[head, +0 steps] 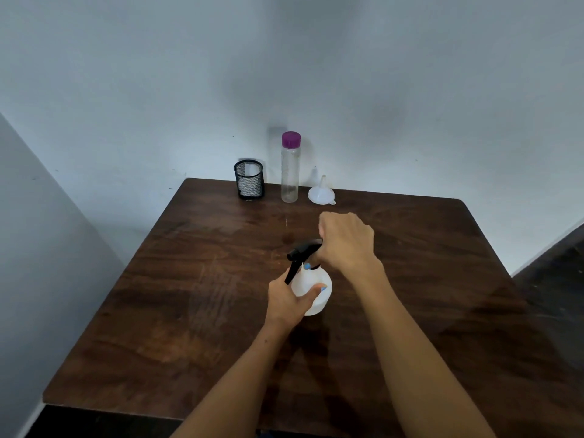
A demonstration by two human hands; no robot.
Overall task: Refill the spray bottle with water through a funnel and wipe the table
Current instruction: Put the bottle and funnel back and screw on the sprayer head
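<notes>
The white spray bottle (313, 289) is standing on the wooden table (189, 311), the left hand (289, 303) is grasping its body with curled fingers and the right hand (347, 241) is gripping its black spray head (301, 251), while beyond the fingers the funnel (321, 194), the water bottle (290, 169) and a mesh cup (249, 179) are standing well apart.

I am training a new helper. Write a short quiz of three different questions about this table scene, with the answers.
1. True or false: the tall clear bottle with purple cap lies on its side.
2. The left hand grips the round white spray bottle; what does the right hand grip?
3. The white plastic funnel stands: A) spout up B) in the black mesh cup

Key: 1 false; 2 the black trigger head; 3 A
</notes>
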